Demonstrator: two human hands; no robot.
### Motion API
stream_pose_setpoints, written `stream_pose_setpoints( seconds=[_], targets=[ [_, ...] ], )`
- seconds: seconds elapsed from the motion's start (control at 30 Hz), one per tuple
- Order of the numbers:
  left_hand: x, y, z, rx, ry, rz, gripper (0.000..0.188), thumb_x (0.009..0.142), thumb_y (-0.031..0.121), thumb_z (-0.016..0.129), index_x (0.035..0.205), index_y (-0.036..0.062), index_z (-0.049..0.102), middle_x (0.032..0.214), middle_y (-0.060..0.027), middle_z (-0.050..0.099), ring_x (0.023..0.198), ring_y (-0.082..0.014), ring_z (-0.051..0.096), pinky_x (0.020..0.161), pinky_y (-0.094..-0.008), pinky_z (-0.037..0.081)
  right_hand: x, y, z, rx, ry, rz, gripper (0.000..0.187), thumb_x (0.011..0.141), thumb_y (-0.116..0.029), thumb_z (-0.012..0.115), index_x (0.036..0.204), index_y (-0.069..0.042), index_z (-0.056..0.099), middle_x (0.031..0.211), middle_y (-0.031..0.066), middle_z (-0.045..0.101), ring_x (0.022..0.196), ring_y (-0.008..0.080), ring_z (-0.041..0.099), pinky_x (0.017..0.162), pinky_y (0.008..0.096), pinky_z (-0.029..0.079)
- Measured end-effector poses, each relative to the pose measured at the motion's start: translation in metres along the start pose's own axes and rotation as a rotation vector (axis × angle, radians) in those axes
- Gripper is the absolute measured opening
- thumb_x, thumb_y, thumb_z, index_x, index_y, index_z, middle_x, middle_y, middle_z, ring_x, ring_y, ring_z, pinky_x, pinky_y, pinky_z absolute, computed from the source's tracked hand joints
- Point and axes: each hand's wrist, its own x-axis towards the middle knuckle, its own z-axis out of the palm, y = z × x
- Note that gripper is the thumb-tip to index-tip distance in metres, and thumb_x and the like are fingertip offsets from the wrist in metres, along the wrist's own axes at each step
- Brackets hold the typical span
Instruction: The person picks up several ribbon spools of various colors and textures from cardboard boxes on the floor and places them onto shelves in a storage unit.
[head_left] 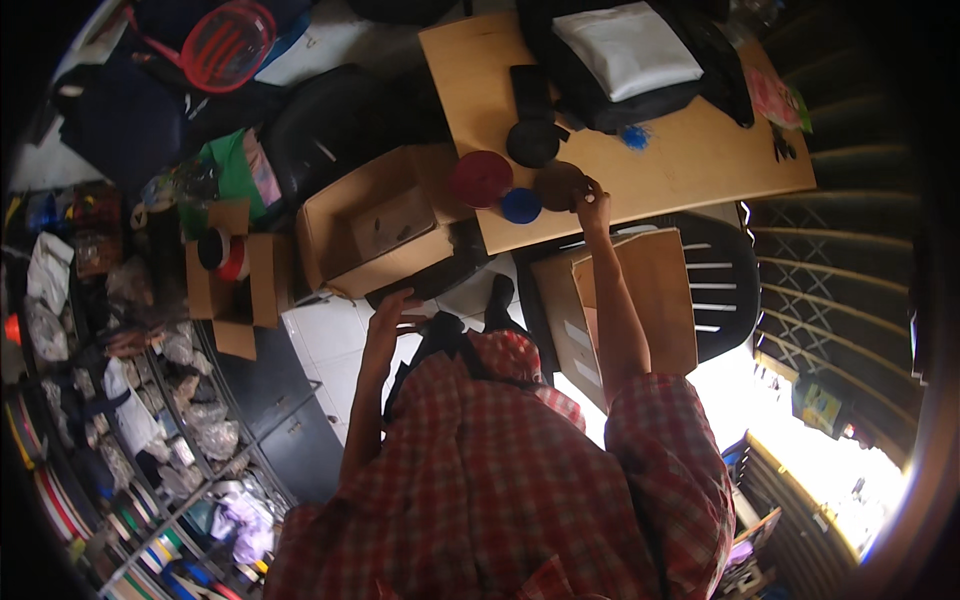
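Note:
On the wooden table, my right hand (592,203) has its fingers closed at the right edge of a brown round roll (557,187), which looks like rolled ribbon or tape. Touching or close to it lie a smaller blue roll (520,206), a wide maroon roll (481,179) and a black roll (533,144). My left hand (393,322) hangs in the air below the open cardboard box (385,215), fingers apart and holding nothing.
An open carton (640,290) sits on a black chair (730,285) under my right arm. Farther left, a smaller box (268,270) has rolls in it. A black bag (640,110), a white packet (628,48) and a blue tuft (634,137) are on the table (690,170). Crowded shelves (210,470) line the left.

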Motion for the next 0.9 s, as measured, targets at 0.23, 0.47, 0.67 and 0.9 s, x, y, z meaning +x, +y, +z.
stream_pose_setpoints(
  seconds=[0.23, 0.47, 0.67, 0.9],
  targets=[
    [0.0, -0.023, -0.017, -0.075, 0.09, -0.032, 0.044, 0.098, 0.036, 0.041, 0.128, 0.0045, 0.051, 0.114, -0.0123, 0.062, 0.097, -0.0187, 0.062, 0.081, -0.0322, 0.05, 0.017, 0.043, -0.006, 0.303, -0.067, -0.164, 0.036, 0.084, -0.011, 0.066, 0.116, 0.002, 0.059, 0.106, 0.0146, 0.066, 0.095, 0.0232, 0.064, 0.074, 0.0351, 0.056],
    [-0.042, -0.044, -0.06, -0.144, 0.329, -0.035, 0.04, 0.1, 0.034, 0.042, 0.127, 0.0069, 0.053, 0.111, -0.0106, 0.062, 0.093, -0.0169, 0.062, 0.08, -0.0303, 0.049, -0.005, -0.054, -0.003, -0.206, 0.1, -0.006, 0.052, 0.084, -0.035, 0.067, 0.121, -0.001, 0.057, 0.119, 0.0271, 0.053, 0.107, 0.0425, 0.052, 0.092, 0.0498, 0.042],
    [-0.038, -0.075, -0.133, -0.198, 0.45, 0.007, 0.036, 0.1, 0.031, 0.044, 0.124, 0.0058, 0.055, 0.106, -0.0092, 0.063, 0.089, -0.0149, 0.062, 0.077, -0.028, 0.049, -0.031, -0.158, 0.021, -0.255, 0.288, -0.191, 0.039, 0.085, -0.028, 0.061, 0.114, -0.002, 0.06, 0.109, 0.0243, 0.053, 0.104, 0.0413, 0.052, 0.088, 0.0525, 0.041],
    [0.009, -0.098, -0.307, -0.151, 0.613, 0.154, 0.035, 0.09, 0.021, 0.06, 0.117, 0.0001, 0.059, 0.097, -0.0121, 0.067, 0.085, -0.0172, 0.065, 0.076, -0.0308, 0.051, -0.115, -0.262, 0.103, -0.21, 0.245, -0.386, 0.039, 0.085, -0.025, 0.059, 0.11, 0.004, 0.056, 0.111, 0.0281, 0.051, 0.103, 0.0447, 0.049, 0.091, 0.0533, 0.039]
  ],
)
